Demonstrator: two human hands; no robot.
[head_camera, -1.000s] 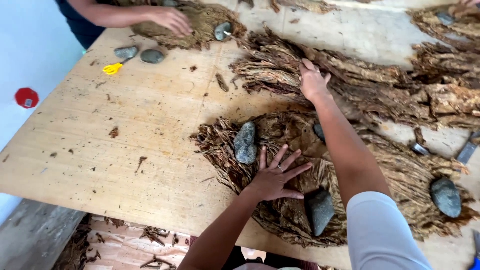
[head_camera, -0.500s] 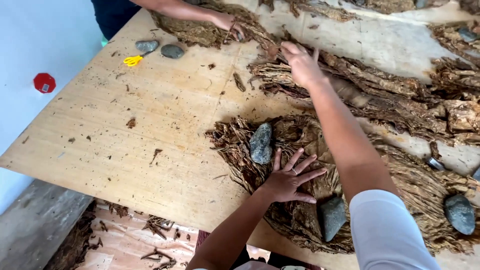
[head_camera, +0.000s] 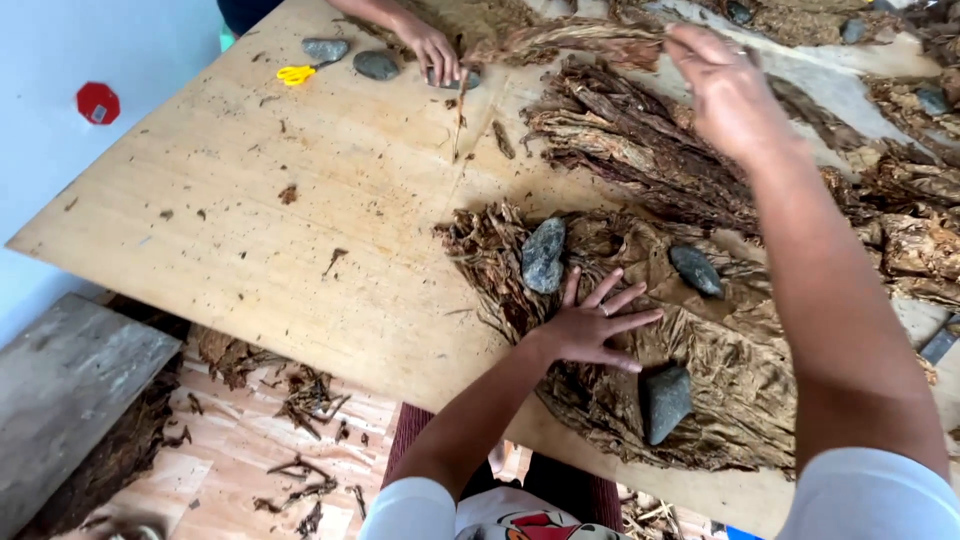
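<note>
Your left hand (head_camera: 590, 325) lies flat, fingers spread, gripping nothing, pressing the stack of dried brown leaves (head_camera: 690, 380) at the near edge of the plywood table (head_camera: 300, 230). Three grey stones (head_camera: 543, 255) weigh that stack down. Your right hand (head_camera: 725, 85) is raised and seems to pinch a long leaf (head_camera: 570, 38); motion blur hides the fingertips. Leaves look papery, crinkled, light, tear-prone: take by the stem rib. Another person's hand (head_camera: 430, 45) works the far pile.
</note>
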